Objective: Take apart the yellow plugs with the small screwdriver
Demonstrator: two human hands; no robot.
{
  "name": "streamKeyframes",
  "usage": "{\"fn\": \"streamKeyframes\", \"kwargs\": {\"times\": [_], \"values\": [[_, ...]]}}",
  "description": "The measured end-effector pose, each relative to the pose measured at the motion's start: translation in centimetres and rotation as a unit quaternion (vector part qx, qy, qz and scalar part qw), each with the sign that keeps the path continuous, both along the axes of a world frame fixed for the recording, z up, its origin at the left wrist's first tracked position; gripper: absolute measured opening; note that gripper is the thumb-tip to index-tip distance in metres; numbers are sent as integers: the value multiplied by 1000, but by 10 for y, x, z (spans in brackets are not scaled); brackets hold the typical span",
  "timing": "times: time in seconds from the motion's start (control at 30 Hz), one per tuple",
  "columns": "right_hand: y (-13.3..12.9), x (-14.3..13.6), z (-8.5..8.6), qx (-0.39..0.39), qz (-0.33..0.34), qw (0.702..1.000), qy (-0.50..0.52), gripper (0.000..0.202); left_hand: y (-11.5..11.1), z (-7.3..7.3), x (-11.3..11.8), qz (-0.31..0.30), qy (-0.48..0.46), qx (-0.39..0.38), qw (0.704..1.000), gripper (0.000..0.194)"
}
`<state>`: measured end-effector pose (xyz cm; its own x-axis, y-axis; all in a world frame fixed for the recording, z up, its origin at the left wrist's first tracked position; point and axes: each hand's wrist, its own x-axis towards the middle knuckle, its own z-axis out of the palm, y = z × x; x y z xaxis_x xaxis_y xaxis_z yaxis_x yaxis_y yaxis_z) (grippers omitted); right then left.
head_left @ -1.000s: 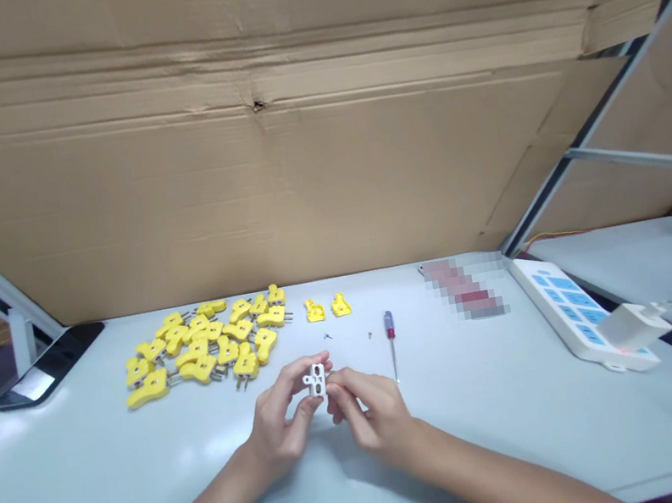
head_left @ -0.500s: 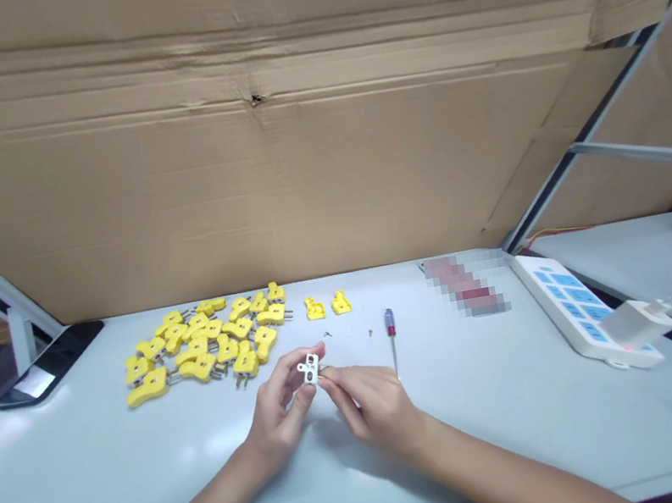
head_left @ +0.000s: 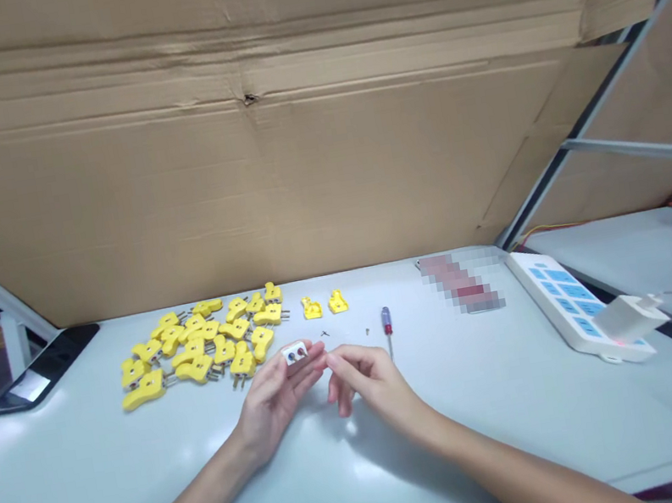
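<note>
A small white block (head_left: 295, 353) with two dark round spots rests in my left hand (head_left: 274, 399), held between the thumb and the fingers. Just right of it is my right hand (head_left: 366, 375), its thumb and index finger pinched together near the left fingertips; whatever they hold, if anything, is too small to name. Beyond the hands lie two yellow shell halves, one on the left (head_left: 312, 308) and one on the right (head_left: 337, 301). Tiny dark screws (head_left: 325, 334) and a small metal piece (head_left: 367, 331) sit nearer. A screwdriver (head_left: 387, 322) lies to their right.
Several yellow plugs (head_left: 194, 369) are heaped at the left. A black phone-like device (head_left: 46, 368) lies at the far left. On the right are a blurred-out reddish item (head_left: 461, 282) and a white power strip (head_left: 552, 310) with a charger (head_left: 627, 319). Cardboard (head_left: 300, 189) stands behind.
The white block has turned and now shows its two-spotted side, lying lower in my opened-out left palm. My right hand has moved off it slightly to the right. The view has shifted a little.
</note>
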<state>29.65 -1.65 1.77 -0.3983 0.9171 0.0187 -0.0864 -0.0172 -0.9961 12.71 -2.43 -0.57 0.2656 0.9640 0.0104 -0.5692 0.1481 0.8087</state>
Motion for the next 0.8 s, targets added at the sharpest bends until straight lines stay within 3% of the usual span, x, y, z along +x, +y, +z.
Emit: {"fn": "streamKeyframes", "kwargs": {"times": [0.43, 0.57, 0.7, 0.8], "values": [[2, -4, -8, 58, 24, 996, -61, 47, 2, -3, -2, -23, -37, -56, 997, 26], [-1, -2, -6, 115, -34, 988, -93, 40, 1, -2, 0, -24, -29, -58, 998, 28], [1, 1, -4, 170, -113, 972, -114, 28, 0, 1, 3, -30, 36, -45, 998, 33], [7, 1, -5, 115, -74, 987, -88, 27, 0, -2, 4, -48, 122, -29, 991, 46]]}}
